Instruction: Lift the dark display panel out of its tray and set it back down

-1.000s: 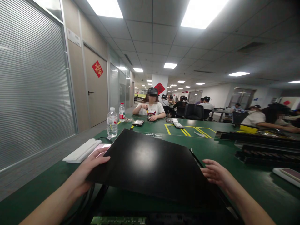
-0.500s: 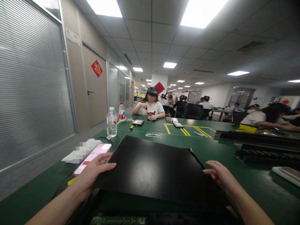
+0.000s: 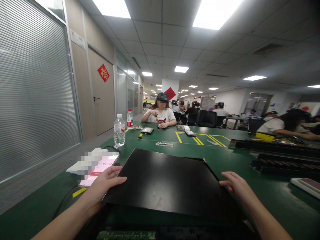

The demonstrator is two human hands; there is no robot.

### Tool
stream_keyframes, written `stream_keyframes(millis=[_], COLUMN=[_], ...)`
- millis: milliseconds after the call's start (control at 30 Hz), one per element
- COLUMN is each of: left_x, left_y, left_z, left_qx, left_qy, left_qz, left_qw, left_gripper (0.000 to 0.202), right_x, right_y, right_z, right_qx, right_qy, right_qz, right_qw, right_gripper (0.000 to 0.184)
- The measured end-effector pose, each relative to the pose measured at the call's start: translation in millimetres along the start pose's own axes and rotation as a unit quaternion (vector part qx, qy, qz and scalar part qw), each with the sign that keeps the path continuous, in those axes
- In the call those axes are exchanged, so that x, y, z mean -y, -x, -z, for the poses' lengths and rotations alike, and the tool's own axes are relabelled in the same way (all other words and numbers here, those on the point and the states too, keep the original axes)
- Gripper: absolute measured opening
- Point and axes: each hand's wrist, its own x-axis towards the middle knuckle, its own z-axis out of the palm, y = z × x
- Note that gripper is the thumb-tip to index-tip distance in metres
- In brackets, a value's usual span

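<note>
A flat, glossy black panel (image 3: 162,183) lies tilted in front of me, its left side raised. My left hand (image 3: 107,183) grips the panel's left edge, thumb on top and the other fingers partly hidden at the edge. On the opposite side, my right hand (image 3: 233,185) has its fingers stretched out, the tips at or touching the right edge. Under the panel shows a black frame (image 3: 212,171) with a raised rim at the back right. A green circuit board (image 3: 126,235) appears at the bottom, below the panel's near edge.
Left of the panel lie a phone (image 3: 100,170) and a white packet (image 3: 85,160), behind them a water bottle (image 3: 119,130). Dark slotted parts (image 3: 277,163) and a white-edged device (image 3: 306,186) are on the right. Across the green table (image 3: 195,150) sits a person (image 3: 161,111).
The panel's left and far edges have come down slightly, and the panel has shifted a little to the right. Both hands moved slightly right with it.
</note>
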Motion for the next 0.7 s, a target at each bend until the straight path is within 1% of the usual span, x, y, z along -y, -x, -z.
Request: stream_keyframes(millis=[167,267,400,500,700], left_x=[-1,-4,-6,-5,-2], left_y=[2,6,9,9,12], left_z=[-0.5,-1.4,-1.1,-1.9,-7.4], left_qx=[-0.002,0.02,0.026,0.029,-0.011], left_qy=[-0.003,-0.009,-0.01,-0.02,-0.068], left_qz=[0.011,0.011,0.017,0.02,0.028], left_qw=[1.0,1.0,0.999,0.999,0.997], left_gripper=[0.052,0.049,0.047,0.044,0.037], right_x=[-7,-10,-9,-6,-4], right_y=[-8,-11,-10,-7,-1], right_z=[-1,-1,-1,-2,-1], right_qx=[-0.02,-0.029,-0.039,-0.037,-0.017], right_qy=[0.059,0.096,0.162,0.189,0.218], right_qz=[0.025,0.044,0.055,0.062,0.086], right_qw=[0.998,0.994,0.984,0.979,0.972], right_gripper=[0.032,0.032,0.031,0.031,0.033])
